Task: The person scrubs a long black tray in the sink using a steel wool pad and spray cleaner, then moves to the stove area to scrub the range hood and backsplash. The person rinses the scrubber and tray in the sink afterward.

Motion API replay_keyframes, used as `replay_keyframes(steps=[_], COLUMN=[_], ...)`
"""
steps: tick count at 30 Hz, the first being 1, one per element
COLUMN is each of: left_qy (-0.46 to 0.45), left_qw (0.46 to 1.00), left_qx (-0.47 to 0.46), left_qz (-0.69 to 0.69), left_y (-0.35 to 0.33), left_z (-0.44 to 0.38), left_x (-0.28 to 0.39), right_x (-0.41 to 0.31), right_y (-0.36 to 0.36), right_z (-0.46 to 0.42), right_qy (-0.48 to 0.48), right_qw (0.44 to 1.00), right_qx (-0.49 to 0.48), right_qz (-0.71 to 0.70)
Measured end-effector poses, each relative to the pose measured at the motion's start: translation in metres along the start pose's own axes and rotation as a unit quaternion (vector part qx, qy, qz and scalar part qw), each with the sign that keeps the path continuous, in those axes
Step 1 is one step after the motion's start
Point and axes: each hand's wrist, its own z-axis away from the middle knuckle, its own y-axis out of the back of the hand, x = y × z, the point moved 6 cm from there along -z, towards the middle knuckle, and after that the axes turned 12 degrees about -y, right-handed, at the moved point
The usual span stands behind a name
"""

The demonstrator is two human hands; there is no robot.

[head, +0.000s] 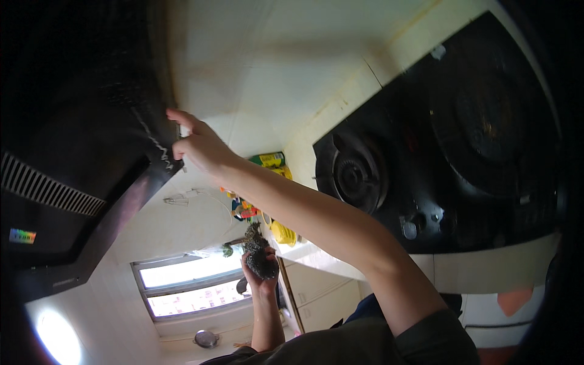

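Observation:
My right arm reaches across the view, and my right hand (196, 141) is at the edge of a black range hood (127, 123). Its fingers are spread, with a gap between them, and the fingertips rest against the hood's rim; some of the contact is hidden. A pale, jagged streak marks the hood's dark underside. Lower down, my left hand (263, 273) is closed around a dark metal scouring pad (262, 262), apart from the hood. Loose wire mesh from the pad sticks up past the fingers. A black gas hob (401, 150) lies to the right.
Yellow and green containers (271, 159) stand by the wall behind my right forearm, near a yellow jug (283, 233). A wire whisk (176, 200) hangs on the wall. Beyond are a window (191, 285), a round metal strainer (206, 338) and pale cabinets (315, 285).

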Motion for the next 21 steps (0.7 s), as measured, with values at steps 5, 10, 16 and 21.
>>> replay_keyframes(steps=[5, 10, 16, 21], left_qy=[-0.029, 0.026, 0.046, 0.046], left_qw=[0.999, 0.995, 0.979, 0.975], left_qx=[-0.021, -0.034, -0.061, -0.067], left_qz=[-0.001, 0.095, 0.188, 0.209], left_y=[-0.009, 0.005, 0.006, 0.013], left_z=[-0.006, -0.025, -0.033, -0.014], left_x=[0.01, -0.01, -0.02, -0.014], right_x=[-0.035, -0.051, -0.052, -0.056], right_y=[-0.005, -0.012, -0.02, -0.06], right_z=[-0.004, 0.001, 0.001, 0.003], right_qy=[0.076, 0.03, 0.031, 0.012], right_qw=[0.995, 0.987, 0.956, 0.939], right_qx=[0.052, 0.125, 0.286, 0.34], right_qz=[0.031, 0.092, -0.056, -0.048])
